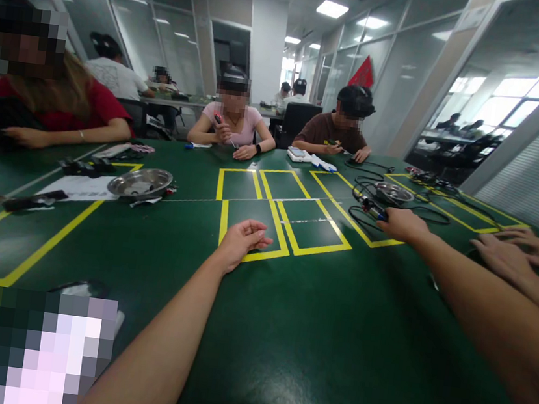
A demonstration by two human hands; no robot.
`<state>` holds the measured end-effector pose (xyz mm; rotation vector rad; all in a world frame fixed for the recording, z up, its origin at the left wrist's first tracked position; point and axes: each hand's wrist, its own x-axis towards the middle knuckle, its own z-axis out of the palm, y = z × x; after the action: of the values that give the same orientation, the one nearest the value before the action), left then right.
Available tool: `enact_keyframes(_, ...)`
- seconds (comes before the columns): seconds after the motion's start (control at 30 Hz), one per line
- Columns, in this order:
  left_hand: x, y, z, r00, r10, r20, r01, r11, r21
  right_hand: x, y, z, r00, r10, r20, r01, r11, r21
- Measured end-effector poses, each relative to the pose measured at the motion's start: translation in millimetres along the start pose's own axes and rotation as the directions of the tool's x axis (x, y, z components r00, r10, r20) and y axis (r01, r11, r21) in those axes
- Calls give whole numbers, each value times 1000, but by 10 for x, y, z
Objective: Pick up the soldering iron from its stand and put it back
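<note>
Left hand point(243, 245), fingers loosely curled and nothing visible in its grasp, is positioned at the centre of the frame over a yellow taped outline point(224, 222) on the green table point(253, 331); the right hand point(404, 224), right of centre, has its fingers closed on black cables point(369, 209). Just beyond these, a metal bowl point(410, 197) sits at centre right, and farther off, upper centre, sit two co-workers point(324, 132) in dark headgear.

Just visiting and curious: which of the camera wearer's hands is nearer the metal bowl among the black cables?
Right: the right hand is just in front of the metal bowl. The left hand is farther off, to the bowl's left.
</note>
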<state>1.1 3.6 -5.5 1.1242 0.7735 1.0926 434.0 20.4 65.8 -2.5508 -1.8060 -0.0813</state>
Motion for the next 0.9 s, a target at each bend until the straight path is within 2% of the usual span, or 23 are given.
enact_keyframes(0.03,-6,6,0,1000,-3,0,3,1000,-6,-25,-78,1,998,-59,-2,59,991,-120)
enact_keyframes(0.1,-14,12,-5,1000,-8,-4,8,1000,-27,-80,-249,20,990,-139,26,141,958,-251)
enact_keyframes(0.2,-11,13,-12,1000,-10,-9,9,998,-60,-121,-424,45,979,-192,67,203,935,-292)
enact_keyframes(0.57,-14,5,-17,1000,-12,-1,12,998,-55,-59,-420,39,985,-164,57,174,937,-304)
enact_keyframes(0.83,-5,-12,-28,1000,7,-4,-7,999,-43,-30,-331,122,995,-94,35,100,956,-275)
enact_keyframes(0.9,-3,-10,-24,1000,6,-4,-7,999,-35,-39,-355,121,998,-52,18,54,975,-214)
